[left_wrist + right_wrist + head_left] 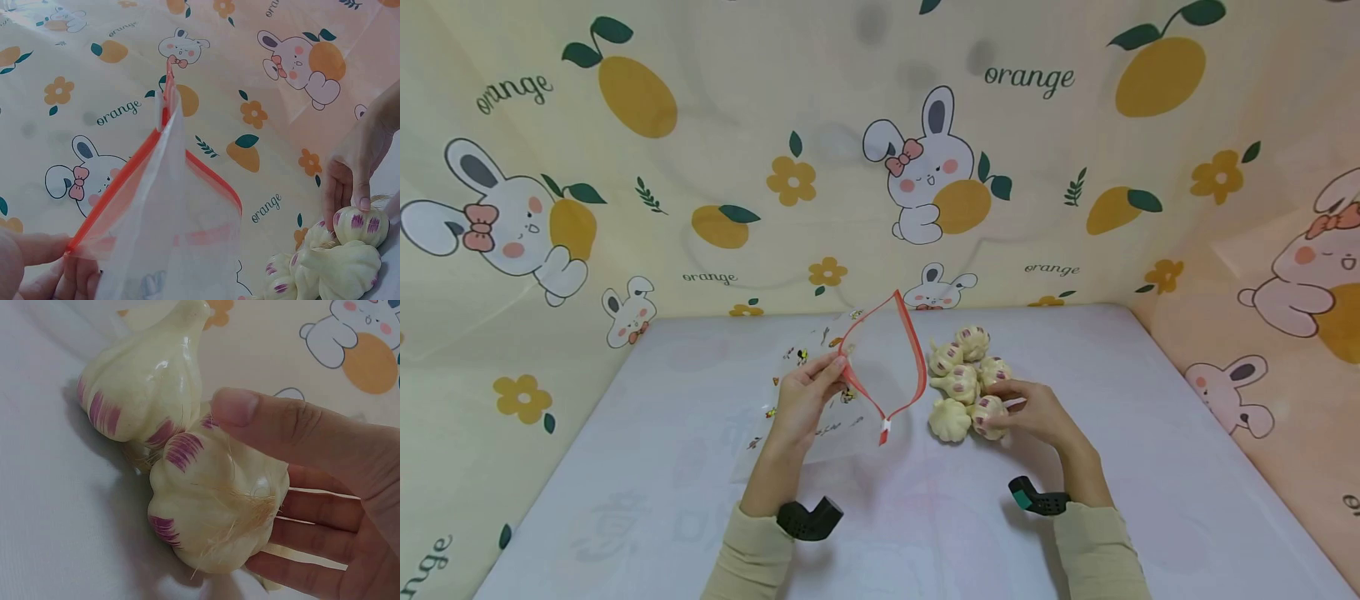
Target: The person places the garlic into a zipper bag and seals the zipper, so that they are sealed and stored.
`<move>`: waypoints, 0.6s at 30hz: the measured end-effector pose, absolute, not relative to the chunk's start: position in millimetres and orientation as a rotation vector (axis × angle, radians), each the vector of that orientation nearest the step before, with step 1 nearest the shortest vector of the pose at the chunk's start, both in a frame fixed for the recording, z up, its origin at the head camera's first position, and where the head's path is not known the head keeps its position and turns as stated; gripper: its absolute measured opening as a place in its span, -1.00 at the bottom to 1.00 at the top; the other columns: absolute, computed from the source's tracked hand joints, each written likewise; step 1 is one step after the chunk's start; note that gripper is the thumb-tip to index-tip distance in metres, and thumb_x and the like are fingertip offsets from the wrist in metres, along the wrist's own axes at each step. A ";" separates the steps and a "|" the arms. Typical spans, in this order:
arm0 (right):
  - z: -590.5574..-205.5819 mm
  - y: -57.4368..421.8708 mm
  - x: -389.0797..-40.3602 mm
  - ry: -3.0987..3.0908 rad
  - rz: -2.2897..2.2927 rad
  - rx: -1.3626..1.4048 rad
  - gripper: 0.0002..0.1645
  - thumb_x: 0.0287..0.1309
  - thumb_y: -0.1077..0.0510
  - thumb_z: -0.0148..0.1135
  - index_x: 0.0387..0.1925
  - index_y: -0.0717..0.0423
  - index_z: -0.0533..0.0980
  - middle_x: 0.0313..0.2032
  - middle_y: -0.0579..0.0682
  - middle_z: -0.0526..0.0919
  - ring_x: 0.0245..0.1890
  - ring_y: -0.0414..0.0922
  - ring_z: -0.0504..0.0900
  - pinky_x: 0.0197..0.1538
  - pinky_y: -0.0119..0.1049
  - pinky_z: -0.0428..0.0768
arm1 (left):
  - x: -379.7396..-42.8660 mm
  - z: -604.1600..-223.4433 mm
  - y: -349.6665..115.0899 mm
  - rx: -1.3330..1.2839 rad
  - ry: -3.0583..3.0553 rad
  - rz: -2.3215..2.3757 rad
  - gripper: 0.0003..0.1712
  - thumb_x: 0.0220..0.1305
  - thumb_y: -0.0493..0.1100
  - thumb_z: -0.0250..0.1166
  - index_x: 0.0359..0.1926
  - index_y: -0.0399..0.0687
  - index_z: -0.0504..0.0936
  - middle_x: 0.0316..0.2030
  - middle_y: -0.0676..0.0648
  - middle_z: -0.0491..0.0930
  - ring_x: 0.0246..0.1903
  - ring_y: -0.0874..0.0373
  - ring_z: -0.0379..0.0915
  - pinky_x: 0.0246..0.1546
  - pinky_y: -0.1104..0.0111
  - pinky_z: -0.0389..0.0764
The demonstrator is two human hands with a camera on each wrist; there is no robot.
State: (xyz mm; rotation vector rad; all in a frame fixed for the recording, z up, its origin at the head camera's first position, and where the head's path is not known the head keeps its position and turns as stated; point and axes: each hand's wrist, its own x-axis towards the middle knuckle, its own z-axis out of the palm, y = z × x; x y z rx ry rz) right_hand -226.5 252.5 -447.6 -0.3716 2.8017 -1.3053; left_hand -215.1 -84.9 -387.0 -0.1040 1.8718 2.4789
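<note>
My left hand (802, 400) pinches the red zip edge of a clear plastic zip bag (827, 437) between thumb and fingers. The bag's mouth gapes wide, outlined by its red strip (919, 354), with a white slider (886, 425) at the near corner. To the right of it, my right hand (1033, 410) holds a garlic bulb (212, 494), thumb on top and fingers along its side. That bulb has purple marks and dry roots. Several other garlic bulbs (957, 383) sit clustered beside it, one of them plain cream (950, 420).
A white-covered table (685, 500) lies under everything. Behind and at both sides hangs a cream cloth (820, 75) printed with rabbits and oranges. Small colourful prints (802, 356) show on the bag.
</note>
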 end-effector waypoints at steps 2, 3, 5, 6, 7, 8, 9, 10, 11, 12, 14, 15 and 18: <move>-449.4 252.5 -226.5 2.792 -1.290 -0.352 -0.32 -0.18 0.08 0.57 0.02 0.28 0.56 -0.01 0.27 0.65 -0.01 0.09 0.61 -0.06 -0.25 0.68 | -214.9 -387.1 -84.9 -0.102 1.869 2.478 -0.58 0.36 -0.29 0.15 0.14 -0.51 0.46 -0.49 0.20 0.66 -0.44 0.36 0.57 -0.21 0.56 0.66; -449.9 252.4 -226.4 2.785 -1.289 -0.337 -0.30 -0.19 0.07 0.57 0.03 0.27 0.56 0.00 0.27 0.64 -0.01 0.09 0.61 -0.06 -0.25 0.68 | -214.8 -387.2 -85.0 -0.099 1.867 2.478 -0.57 0.36 -0.29 0.15 0.15 -0.51 0.45 -0.49 0.20 0.66 -0.44 0.36 0.57 -0.21 0.56 0.66; -450.3 252.1 -226.4 2.777 -1.286 -0.314 -0.28 -0.21 0.06 0.58 0.04 0.25 0.56 0.01 0.27 0.63 0.00 0.08 0.60 -0.05 -0.24 0.68 | -214.7 -387.1 -85.0 -0.095 1.866 2.477 -0.57 0.36 -0.29 0.15 0.15 -0.51 0.45 -0.48 0.20 0.66 -0.44 0.36 0.57 -0.21 0.56 0.66; -450.3 252.2 -226.2 2.775 -1.277 -0.314 -0.27 -0.21 0.05 0.58 0.05 0.24 0.55 0.02 0.27 0.63 0.00 0.08 0.60 -0.04 -0.23 0.68 | -214.6 -387.1 -85.0 -0.094 1.868 2.476 -0.58 0.37 -0.29 0.15 0.15 -0.51 0.45 -0.48 0.20 0.66 -0.43 0.36 0.57 -0.21 0.56 0.66; -450.4 252.2 -226.1 2.773 -1.276 -0.312 -0.26 -0.21 0.05 0.59 0.06 0.24 0.55 0.03 0.27 0.62 0.00 0.09 0.60 -0.04 -0.21 0.69 | -214.6 -387.1 -85.0 -0.092 1.864 2.477 -0.58 0.37 -0.29 0.15 0.15 -0.51 0.45 -0.48 0.19 0.66 -0.43 0.36 0.57 -0.21 0.56 0.66; -450.3 252.5 -226.0 2.771 -1.272 -0.318 -0.26 -0.21 0.05 0.58 0.06 0.25 0.54 0.03 0.28 0.62 0.00 0.09 0.60 -0.03 -0.18 0.69 | -214.5 -387.0 -85.0 -0.091 1.866 2.476 -0.58 0.37 -0.29 0.15 0.15 -0.51 0.45 -0.48 0.19 0.66 -0.43 0.36 0.57 -0.20 0.56 0.66; -450.2 252.7 -226.0 2.768 -1.276 -0.315 -0.25 -0.21 0.05 0.59 0.07 0.25 0.54 0.03 0.28 0.62 0.01 0.10 0.60 -0.02 -0.16 0.69 | -214.4 -387.0 -85.1 -0.092 1.862 2.478 -0.58 0.36 -0.28 0.15 0.14 -0.51 0.46 -0.48 0.19 0.66 -0.43 0.36 0.57 -0.20 0.56 0.66; -450.2 253.0 -226.0 2.769 -1.273 -0.322 -0.25 -0.21 0.05 0.59 0.07 0.25 0.54 0.03 0.29 0.62 0.00 0.11 0.60 -0.02 -0.14 0.69 | -214.4 -386.9 -85.1 -0.094 1.867 2.475 -0.59 0.37 -0.28 0.15 0.14 -0.50 0.46 -0.48 0.19 0.66 -0.43 0.36 0.57 -0.20 0.56 0.67; -450.3 253.3 -226.0 2.769 -1.272 -0.327 -0.25 -0.21 0.06 0.58 0.07 0.26 0.53 0.03 0.30 0.61 0.00 0.12 0.60 -0.01 -0.13 0.69 | -214.3 -386.9 -85.1 -0.097 1.868 2.475 -0.59 0.36 -0.28 0.16 0.13 -0.49 0.47 -0.48 0.19 0.66 -0.43 0.36 0.57 -0.20 0.56 0.67; -450.3 253.6 -226.0 2.768 -1.272 -0.339 -0.25 -0.20 0.06 0.58 0.08 0.26 0.53 0.04 0.30 0.61 0.01 0.12 0.60 -0.01 -0.11 0.68 | -214.3 -386.8 -85.1 -0.100 1.870 2.475 -0.60 0.36 -0.28 0.16 0.13 -0.49 0.48 -0.48 0.19 0.66 -0.43 0.35 0.57 -0.20 0.55 0.67; -450.4 253.8 -226.2 2.764 -1.282 -0.342 -0.24 -0.21 0.07 0.59 0.07 0.27 0.53 0.04 0.31 0.61 0.01 0.13 0.60 -0.01 -0.10 0.68 | -214.1 -386.7 -85.2 -0.106 1.871 2.475 -0.60 0.36 -0.27 0.16 0.11 -0.48 0.49 -0.48 0.18 0.66 -0.43 0.35 0.57 -0.20 0.55 0.67; -450.5 253.8 -226.3 2.763 -1.286 -0.346 -0.24 -0.21 0.08 0.59 0.07 0.27 0.53 0.04 0.31 0.60 0.01 0.14 0.60 -0.01 -0.10 0.68 | -214.1 -386.7 -85.2 -0.108 1.869 2.476 -0.61 0.36 -0.27 0.17 0.11 -0.47 0.50 -0.48 0.18 0.66 -0.43 0.34 0.57 -0.20 0.55 0.67; -451.1 254.3 -226.7 2.755 -1.293 -0.343 -0.24 -0.22 0.10 0.59 0.08 0.28 0.52 0.03 0.32 0.60 0.00 0.14 0.60 -0.01 -0.10 0.68 | -214.2 -386.8 -85.2 -0.110 1.867 2.477 -0.63 0.35 -0.27 0.17 0.08 -0.44 0.53 -0.47 0.17 0.66 -0.43 0.34 0.57 -0.20 0.54 0.67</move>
